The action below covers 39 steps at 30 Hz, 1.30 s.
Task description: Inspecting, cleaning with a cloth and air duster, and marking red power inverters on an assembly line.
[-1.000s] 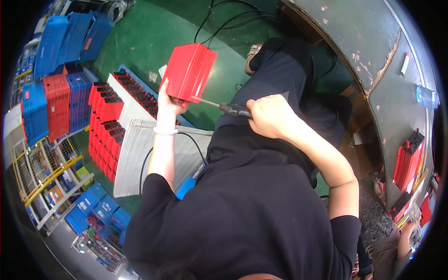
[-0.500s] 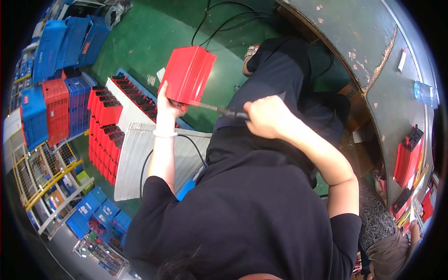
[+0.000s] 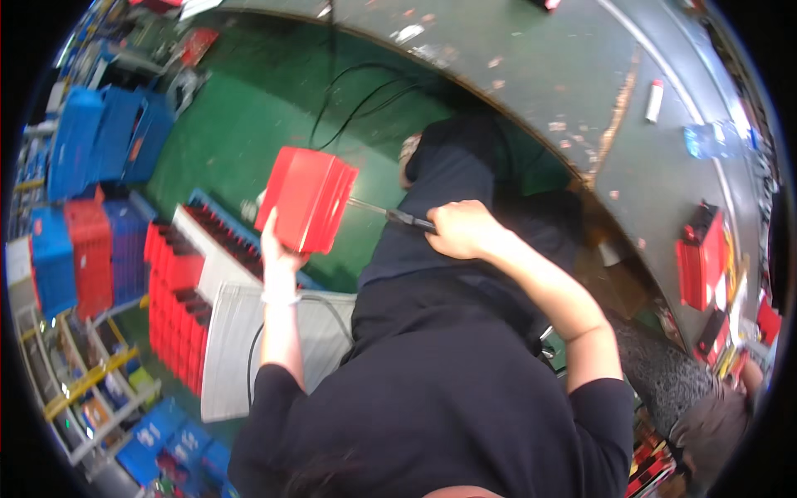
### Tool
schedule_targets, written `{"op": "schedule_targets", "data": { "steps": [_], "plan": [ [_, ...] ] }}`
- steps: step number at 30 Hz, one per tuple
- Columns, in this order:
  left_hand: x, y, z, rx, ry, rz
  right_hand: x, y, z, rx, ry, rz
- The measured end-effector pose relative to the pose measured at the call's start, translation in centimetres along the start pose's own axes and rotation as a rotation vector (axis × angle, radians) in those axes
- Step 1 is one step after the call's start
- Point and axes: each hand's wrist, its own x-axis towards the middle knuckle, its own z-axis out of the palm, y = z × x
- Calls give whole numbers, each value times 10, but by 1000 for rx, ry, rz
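My left hand (image 3: 280, 249) is closed around the near lower end of a red ribbed metal case (image 3: 305, 199), holding it up over the floor, left of my legs. In my right hand (image 3: 465, 228) is a screwdriver-like tool (image 3: 404, 218) with a dark handle and a thin metal shaft. Its shaft points left, and the tip meets the case's right side or lies just in front of it; blur hides which. Below and left of the case, rows of similar red cases (image 3: 176, 290) with black ends stand together beside a grey-white sheet (image 3: 237, 353).
A dark worktable (image 3: 531, 75) curves across the top and right, bearing a bottle (image 3: 716, 141), a marker-like stick (image 3: 654, 101) and another red case (image 3: 699, 261). Blue crates (image 3: 104, 141) stack at far left. Black cables (image 3: 365, 104) lie on the green floor. Another person (image 3: 706, 423) is at lower right.
The view has shifted, showing more of the worktable. The red case appears lower and turned, with the tool against a different part of its side. Both hands keep their grip.
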Motion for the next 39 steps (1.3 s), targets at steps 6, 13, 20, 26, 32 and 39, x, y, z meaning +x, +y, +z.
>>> {"op": "schedule_targets", "data": {
  "steps": [6, 13, 20, 26, 32, 39],
  "plan": [
    [2, -2, -18, 49, -254, 172, -75, 2, -63, 483, -85, -359],
    [20, -15, -7, 26, -579, 304, -117, 67, -154, 1085, 719, -60],
    [-7, -26, 54, 354, -744, 456, -16, 91, -238, 640, 544, 4],
    [-30, -36, 83, 666, -836, 585, 68, 95, -269, 302, 657, 170],
    [-17, -55, 86, 709, -851, 475, 42, 66, -231, -208, 1113, 111],
    [-12, -69, 106, 834, -879, 516, -79, 75, -153, 752, 931, -338]
  ]
}}
